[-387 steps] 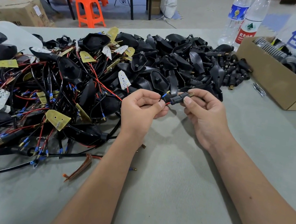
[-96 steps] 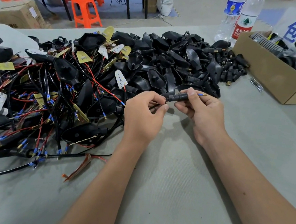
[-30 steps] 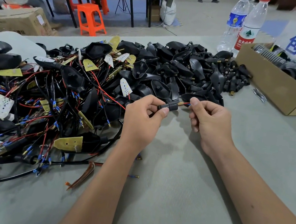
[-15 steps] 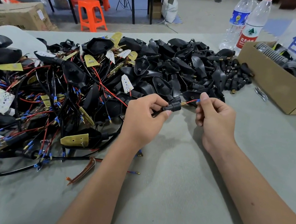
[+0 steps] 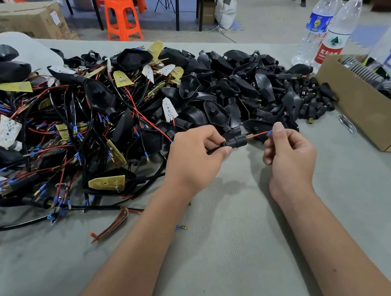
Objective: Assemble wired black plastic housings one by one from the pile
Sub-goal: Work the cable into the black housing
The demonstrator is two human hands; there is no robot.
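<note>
The left hand (image 5: 197, 157) curls round a small black ribbed housing (image 5: 237, 139), thumb and forefinger clamped on it, just above the desk (image 5: 236, 255) at the near edge of the pile (image 5: 118, 116). A brass spring end pokes out of its right side, and a red wire (image 5: 260, 134) runs from there to the right hand (image 5: 289, 156), which pinches the wire's blue tip between thumb and forefinger. The housing's left end is hidden inside the left fist; a black lead seems to trail out below it. A cardboard box (image 5: 362, 109) sits far right, cut off by the frame.
</note>
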